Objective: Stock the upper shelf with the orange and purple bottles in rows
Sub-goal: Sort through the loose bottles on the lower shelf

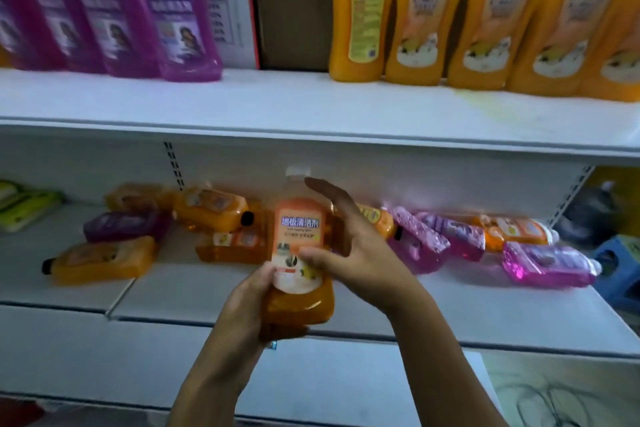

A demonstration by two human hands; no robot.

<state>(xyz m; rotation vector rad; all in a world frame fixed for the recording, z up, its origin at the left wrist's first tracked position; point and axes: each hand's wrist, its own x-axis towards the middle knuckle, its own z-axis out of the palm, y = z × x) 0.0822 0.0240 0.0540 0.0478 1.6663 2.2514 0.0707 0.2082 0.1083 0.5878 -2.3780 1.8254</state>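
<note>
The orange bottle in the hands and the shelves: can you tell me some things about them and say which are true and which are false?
1. The held orange bottle is upright with a white cap. True.
2. The left hand grips the bottle's bottom end. True.
3. The right hand is a closed fist. False: its fingers are spread open beside the bottle.
4. The purple bottles on the upper shelf lie flat. False: they stand upright in a row.
5. Bottles on the lower shelf lie on their sides. True.

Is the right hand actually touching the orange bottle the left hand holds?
Touching. The head view shows the right hand's thumb pressed on the orange bottle's label, fingers spread open behind it; the left hand grips its base.
</note>
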